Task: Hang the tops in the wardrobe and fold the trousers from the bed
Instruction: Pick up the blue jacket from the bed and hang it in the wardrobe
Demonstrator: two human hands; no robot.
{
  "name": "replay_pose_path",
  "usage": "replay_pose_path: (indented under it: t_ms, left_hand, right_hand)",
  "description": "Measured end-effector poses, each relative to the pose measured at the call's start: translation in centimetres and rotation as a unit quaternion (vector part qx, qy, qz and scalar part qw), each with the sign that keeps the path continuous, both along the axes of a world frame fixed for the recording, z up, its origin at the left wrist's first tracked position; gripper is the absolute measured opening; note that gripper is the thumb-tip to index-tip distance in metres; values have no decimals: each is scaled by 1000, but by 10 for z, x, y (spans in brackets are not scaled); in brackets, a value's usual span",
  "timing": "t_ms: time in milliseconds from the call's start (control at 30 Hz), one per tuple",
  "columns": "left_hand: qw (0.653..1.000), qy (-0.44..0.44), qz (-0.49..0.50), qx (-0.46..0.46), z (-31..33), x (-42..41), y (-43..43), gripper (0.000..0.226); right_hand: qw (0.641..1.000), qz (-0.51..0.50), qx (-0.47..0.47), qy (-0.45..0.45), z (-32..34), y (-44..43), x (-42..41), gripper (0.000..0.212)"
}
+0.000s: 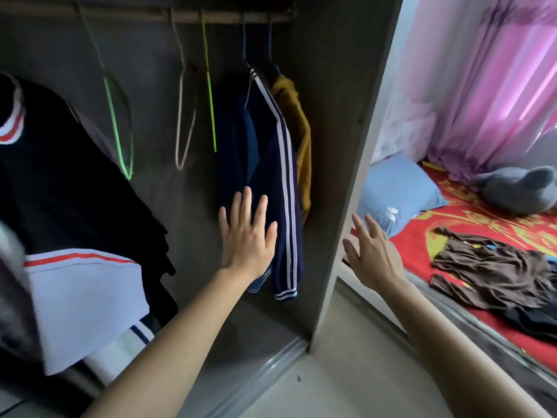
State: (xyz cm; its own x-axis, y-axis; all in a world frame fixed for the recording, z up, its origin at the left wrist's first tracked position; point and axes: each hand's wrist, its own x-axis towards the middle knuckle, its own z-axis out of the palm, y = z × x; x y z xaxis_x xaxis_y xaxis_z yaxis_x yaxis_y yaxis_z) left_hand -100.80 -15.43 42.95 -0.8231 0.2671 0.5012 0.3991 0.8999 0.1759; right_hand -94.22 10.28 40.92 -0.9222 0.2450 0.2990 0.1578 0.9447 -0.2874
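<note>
Now, navy jacket [271, 176]: hangs from the rail [211, 16] just left of the wardrobe side panel [340, 176], white-striped sleeve outward; likely a top already put away.
Left hand [245, 236]: left of the panel, flat on the jacket's lower front, fingers straight and spread, gripping nothing; probably smoothing it or nudging it along for room.
Mustard top [297, 122]: between the jacket and the panel, pressed close, so that end of the rail looks full.
Empty hangers [187, 131]: further left of the panel, a pale one between two green ones, bare and ready for the next tops.
Black top [60, 191]: far left of the panel, with white and orange bands; how it hangs is out of view.
Right hand [370, 254]: just right of the panel, fingers wide, empty, stretched toward the bed [422, 251]; I judge it placed to fetch the next garment.
Brown garment [494, 267]: right of the panel, crumpled on the bed; top or trousers, I cannot tell.
Dark garment [530, 321]: also right of the panel, touching the brown one at the bed's near edge, unfolded.
Pillow [398, 194]: closest to the panel on its right, apart from the clothes.
</note>
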Motion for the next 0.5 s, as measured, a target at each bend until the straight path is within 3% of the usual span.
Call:
replay_pose_path:
  t_ms: [233,500]
  left_hand:
    - [998,-23,-60,-26,-11,23,118,65]
    - [980,-65,-189,-1,-34,41,371,66]
  right_hand:
    - [997,-62,35,10,-16,108,52,63]
    - [985,-156,67,14,-42,303,127,78]
